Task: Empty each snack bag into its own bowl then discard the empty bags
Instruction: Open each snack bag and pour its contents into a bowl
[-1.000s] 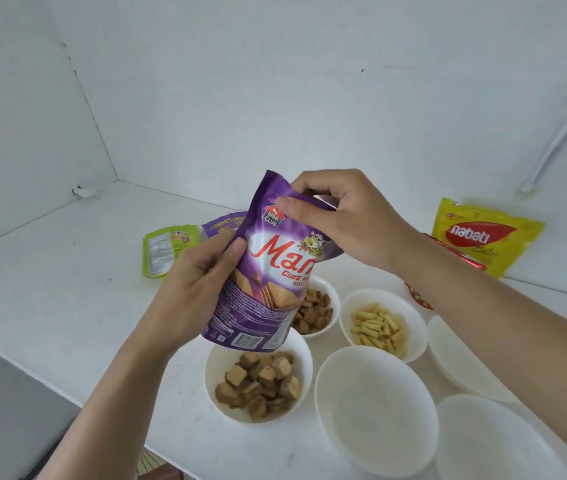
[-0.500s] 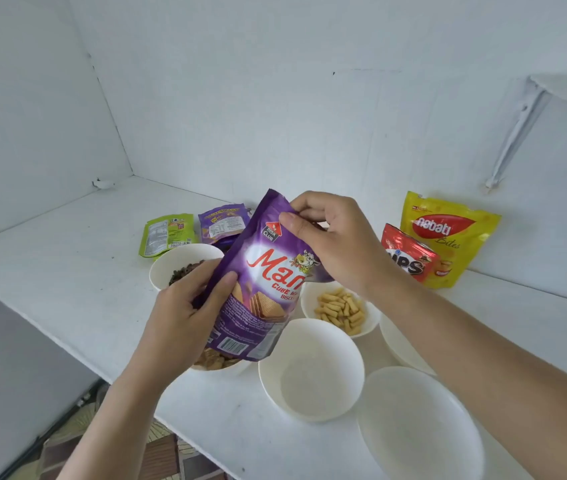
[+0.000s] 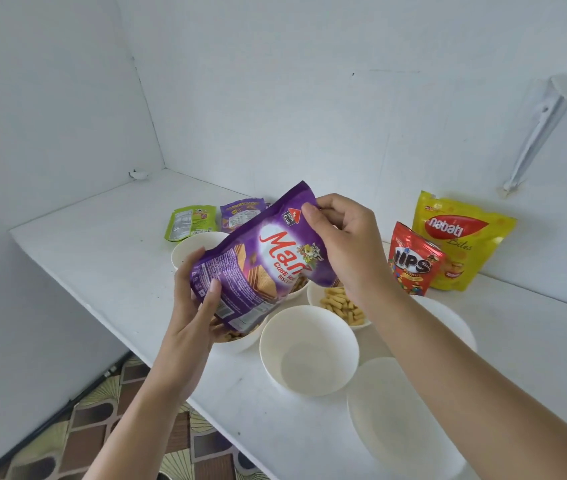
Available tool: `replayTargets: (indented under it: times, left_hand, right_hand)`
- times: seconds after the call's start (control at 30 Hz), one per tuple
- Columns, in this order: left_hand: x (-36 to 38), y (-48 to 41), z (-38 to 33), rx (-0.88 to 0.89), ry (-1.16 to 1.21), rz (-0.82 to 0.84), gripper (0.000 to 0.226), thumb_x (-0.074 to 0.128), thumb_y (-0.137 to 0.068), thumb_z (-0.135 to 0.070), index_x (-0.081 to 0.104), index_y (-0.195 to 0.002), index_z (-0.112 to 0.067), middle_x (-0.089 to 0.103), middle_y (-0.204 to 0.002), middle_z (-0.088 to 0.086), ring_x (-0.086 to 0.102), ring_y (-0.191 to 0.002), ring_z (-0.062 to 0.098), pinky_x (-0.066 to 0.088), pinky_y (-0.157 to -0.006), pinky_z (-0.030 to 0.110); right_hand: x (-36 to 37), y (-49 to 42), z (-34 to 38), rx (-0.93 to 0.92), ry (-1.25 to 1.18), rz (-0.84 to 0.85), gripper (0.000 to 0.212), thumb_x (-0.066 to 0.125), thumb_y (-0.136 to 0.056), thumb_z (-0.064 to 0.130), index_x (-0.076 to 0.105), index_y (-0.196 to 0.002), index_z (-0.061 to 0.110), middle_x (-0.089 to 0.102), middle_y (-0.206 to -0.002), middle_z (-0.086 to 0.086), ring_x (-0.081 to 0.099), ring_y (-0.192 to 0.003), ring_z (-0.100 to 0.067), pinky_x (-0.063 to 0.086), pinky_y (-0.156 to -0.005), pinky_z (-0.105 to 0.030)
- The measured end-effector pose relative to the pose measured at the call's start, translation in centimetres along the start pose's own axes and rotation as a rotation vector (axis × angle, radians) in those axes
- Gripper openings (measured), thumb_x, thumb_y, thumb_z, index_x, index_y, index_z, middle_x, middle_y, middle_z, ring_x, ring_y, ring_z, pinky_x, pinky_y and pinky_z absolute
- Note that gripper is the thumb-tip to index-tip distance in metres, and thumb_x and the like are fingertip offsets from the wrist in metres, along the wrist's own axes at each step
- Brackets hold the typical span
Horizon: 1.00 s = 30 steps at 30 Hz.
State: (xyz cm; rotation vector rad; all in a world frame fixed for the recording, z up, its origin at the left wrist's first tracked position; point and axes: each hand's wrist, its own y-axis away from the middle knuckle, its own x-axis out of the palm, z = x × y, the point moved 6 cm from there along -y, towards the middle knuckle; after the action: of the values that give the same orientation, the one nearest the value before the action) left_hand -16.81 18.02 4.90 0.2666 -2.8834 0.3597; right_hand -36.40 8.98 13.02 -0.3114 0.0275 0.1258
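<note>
Purple wafer bag [image 3: 258, 261] tilted in air above bowls on surface [image 3: 102, 244] — left hand [image 3: 195, 306] cups lower end for support, right hand [image 3: 344, 244] pinches top corner, probably to tear it. Both grips tight on bag. Empty bowl [image 3: 310, 327] just beside — likely target.

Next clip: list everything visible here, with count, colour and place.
counter: one, white, along the walls
bowls: seven at least partly visible, white, clustered on the counter; one holds yellow sticks, two show brown pieces
purple wafer bag: one, purple, held tilted over the bowls
green bag: one, green, flat, back left
small purple bag: one, purple, flat beside the green bag
red bag: one, red, upright, right
yellow bag: one, yellow, upright behind the red bag
wall bracket: one, white, upper right
left hand: one, grips the wafer bag's lower end
right hand: one, pinches its top corner
</note>
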Motion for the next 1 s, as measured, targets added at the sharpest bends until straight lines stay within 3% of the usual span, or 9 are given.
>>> replayTargets:
  times: [0.1, 0.27, 0.43, 0.5, 0.63, 0.77, 0.83, 0.93, 1.0]
  left_hand:
    - [0.0, 0.1, 0.4, -0.004, 0.016, -0.012, 0.037, 0.042, -0.105, -0.023, 0.046, -0.134, -0.044, 0.056, -0.142, -0.003, 0.064, -0.123, 0.031, 0.054, -0.088, 0.067]
    - [-1.2, 0.3, 0.6, 0.008, -0.069, -0.039, 0.024, 0.043, -0.103, -0.026, 0.052, -0.124, -0.034, 0.058, -0.137, 0.005, 0.069, -0.105, 0.020, 0.059, -0.075, 0.043]
    - [-2.7, 0.7, 0.4, -0.027, -0.129, -0.048, 0.029, 0.054, -0.100, -0.027, 0.049, -0.128, -0.033, 0.065, -0.124, -0.010, 0.066, -0.099, 0.022, 0.050, -0.087, 0.059]
    - [-3.1, 0.5, 0.2, -0.035, -0.196, -0.023, 0.031, 0.059, -0.100, -0.027, 0.050, -0.128, -0.036, 0.067, -0.120, -0.011, 0.066, -0.096, 0.023, 0.051, -0.085, 0.058]
    - [-3.9, 0.3, -0.7, -0.036, -0.262, 0.015, 0.034, 0.057, -0.095, -0.024, 0.053, -0.126, -0.036, 0.070, -0.113, -0.009, 0.069, -0.093, 0.020, 0.061, -0.077, 0.034]
    - [-4.2, 0.1, -1.4, -0.049, -0.353, 0.076, 0.039, 0.066, -0.096, -0.033, 0.053, -0.132, -0.036, 0.063, -0.127, 0.000, 0.063, -0.114, 0.038, 0.057, -0.094, 0.054]
    - [-3.8, -0.2, -1.6, -0.063, -0.366, 0.091, 0.036, 0.067, -0.095, -0.034, 0.056, -0.130, -0.038, 0.064, -0.126, 0.000, 0.063, -0.113, 0.039, 0.059, -0.091, 0.056]
    - [-2.7, -0.8, -2.1, -0.055, -0.399, 0.086, 0.031, 0.061, -0.096, -0.030, 0.058, -0.124, -0.042, 0.064, -0.120, -0.003, 0.066, -0.107, 0.029, 0.063, -0.075, 0.039]
    - [-2.1, -1.2, -1.9, -0.059, -0.435, 0.094, 0.031, 0.060, -0.099, -0.025, 0.058, -0.124, -0.041, 0.060, -0.121, -0.004, 0.065, -0.107, 0.020, 0.061, -0.069, 0.029]
  right_hand:
    - [-0.1, 0.6, -1.0, 0.028, -0.002, 0.024, 0.015, 0.063, -0.098, 0.027, 0.061, -0.105, 0.013, 0.077, -0.096, -0.003, 0.075, -0.088, -0.019, 0.062, -0.080, -0.049]
    - [-0.4, 1.4, -2.0, 0.045, -0.140, 0.171, 0.031, 0.067, -0.095, 0.017, 0.048, -0.119, 0.019, 0.076, -0.098, -0.010, 0.075, -0.091, -0.027, 0.063, -0.076, -0.049]
    - [-0.6, 1.9, -3.1, 0.023, -0.056, 0.258, 0.017, 0.070, -0.092, 0.009, 0.065, -0.108, 0.008, 0.075, -0.101, -0.009, 0.072, -0.098, -0.024, 0.063, -0.070, -0.037]
    - [-0.6, 1.9, -3.9, 0.029, -0.029, 0.237, 0.015, 0.071, -0.090, 0.007, 0.066, -0.105, 0.007, 0.075, -0.099, -0.009, 0.073, -0.096, -0.024, 0.064, -0.073, -0.041]
    - [-0.6, 2.3, -5.4, 0.046, -0.005, 0.230, 0.016, 0.073, -0.089, 0.008, 0.066, -0.103, 0.009, 0.076, -0.097, -0.006, 0.073, -0.095, -0.020, 0.064, -0.071, -0.040]
    - [-0.9, 2.9, -7.5, 0.081, -0.015, 0.184, 0.015, 0.074, -0.088, 0.010, 0.066, -0.101, 0.011, 0.076, -0.094, -0.006, 0.075, -0.090, -0.024, 0.063, -0.072, -0.046]
    - [-1.0, 3.2, -8.3, 0.082, -0.028, 0.146, 0.016, 0.075, -0.087, 0.009, 0.066, -0.101, 0.009, 0.077, -0.091, -0.007, 0.075, -0.088, -0.024, 0.063, -0.071, -0.043]
    - [-1.4, 3.8, -9.3, 0.094, -0.038, 0.071, 0.016, 0.074, -0.086, 0.005, 0.066, -0.100, 0.006, 0.077, -0.090, -0.007, 0.075, -0.084, -0.018, 0.062, -0.067, -0.031]
    - [-1.7, 4.1, -10.5, 0.131, -0.067, 0.022, 0.017, 0.073, -0.087, 0.001, 0.065, -0.101, 0.003, 0.077, -0.089, -0.008, 0.075, -0.083, -0.020, 0.063, -0.066, -0.032]
